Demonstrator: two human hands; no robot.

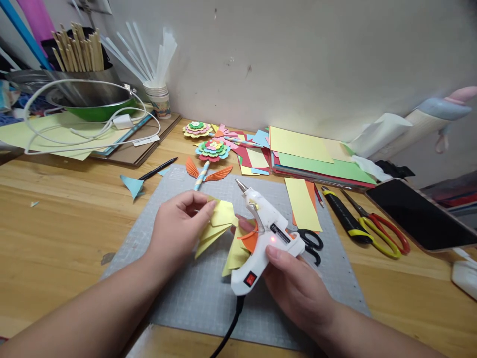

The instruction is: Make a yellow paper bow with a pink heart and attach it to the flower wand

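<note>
My left hand (179,223) is closed, thumb and fingers pinching a pleated yellow paper piece (219,219) above the grey cutting mat (179,303). My right hand (298,283) is wrapped round a white hot glue gun (266,214), whose metal nozzle points up and to the left, with a red light lit on its side. A fingertip of this hand shows behind the gun, close to the yellow paper. Behind the trigger an orange piece (251,242) shows in part. Just beyond lies a paper flower (212,150) with a striped stem and orange pleated leaves.
Black-handled scissors (312,241) lie partly under the glue gun. To the right are a yellow-and-black cutter (345,214), red-and-yellow pliers (383,233) and a phone (425,214). Coloured paper (316,159) is stacked by the wall. A black cord (233,323) trails from the gun.
</note>
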